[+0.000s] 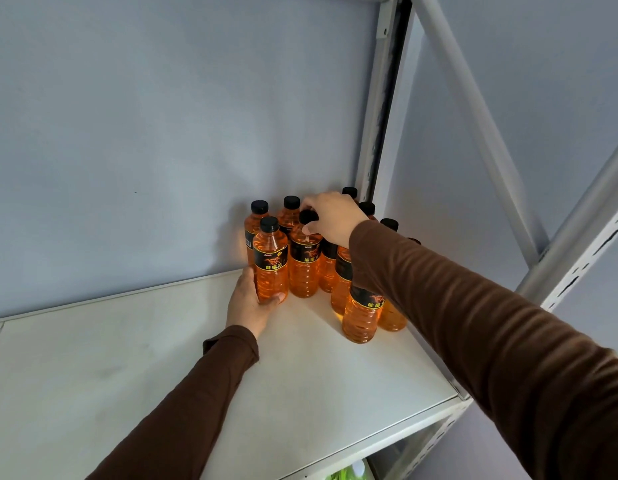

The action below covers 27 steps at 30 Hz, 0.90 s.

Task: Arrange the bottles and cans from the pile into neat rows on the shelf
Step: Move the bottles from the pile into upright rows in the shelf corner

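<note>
While both brown-sleeved arms reach in over the white metal shelf board (127, 358), the work sits in the far right corner against the pale blue wall (144, 133). Nearest stands a clear plastic bottle of orange drink with a black label (361, 317), partly hidden under the right forearm, with another just beside it. Further in, the left hand (250, 303) curls round the base of a front-row orange bottle with a black cap (270, 259), thumb on its left side and fingertips under its right. Beyond that, the right hand (331, 216) pinches the black cap of the neighbouring orange bottle (304, 268) from above. Behind them, more capped bottles stand upright, touching the wall and the grey corner upright (376, 133). No cans show. The step in hand looks like squaring two bottles into the second row. Next, each probably needs nudging snug against its neighbours, kept upright, before release.
</note>
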### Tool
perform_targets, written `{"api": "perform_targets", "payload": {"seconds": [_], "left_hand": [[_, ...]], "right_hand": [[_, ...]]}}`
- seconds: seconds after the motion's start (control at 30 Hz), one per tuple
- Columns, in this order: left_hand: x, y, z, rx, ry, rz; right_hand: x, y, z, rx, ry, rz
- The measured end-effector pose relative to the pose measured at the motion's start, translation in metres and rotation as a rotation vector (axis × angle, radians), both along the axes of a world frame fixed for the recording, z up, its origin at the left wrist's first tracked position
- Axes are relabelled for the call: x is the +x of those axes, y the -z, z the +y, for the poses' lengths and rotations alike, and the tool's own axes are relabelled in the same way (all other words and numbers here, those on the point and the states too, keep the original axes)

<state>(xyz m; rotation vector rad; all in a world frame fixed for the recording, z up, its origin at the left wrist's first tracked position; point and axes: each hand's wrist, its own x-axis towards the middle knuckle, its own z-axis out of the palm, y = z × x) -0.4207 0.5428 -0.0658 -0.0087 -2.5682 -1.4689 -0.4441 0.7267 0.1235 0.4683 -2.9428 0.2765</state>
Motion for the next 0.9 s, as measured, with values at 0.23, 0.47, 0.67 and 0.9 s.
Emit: {"api": "perform_targets", "payload": {"seconds": [0.23,0.47,0.67,0.9], "left_hand": [[-0.002,-0.002,0.0,-0.039,-0.002,-0.028],[-0.001,-0.004,0.002,-0.04,-0.006,-0.045],[0.001,-0.006,0.003,-0.044,-0.01,-0.054],[0.004,-0.011,0.006,-0.042,-0.017,-0.067]], "right_hand": [[-0.001,0.0,-0.002,-0.006,0.023,0.015],[-0.001,0.003,-0.001,0.001,0.024,0.031],[-0.003,0.004,-0.003,0.022,0.035,0.049],[0.0,0.001,-0.004,0.066,0.03,0.049]]}}
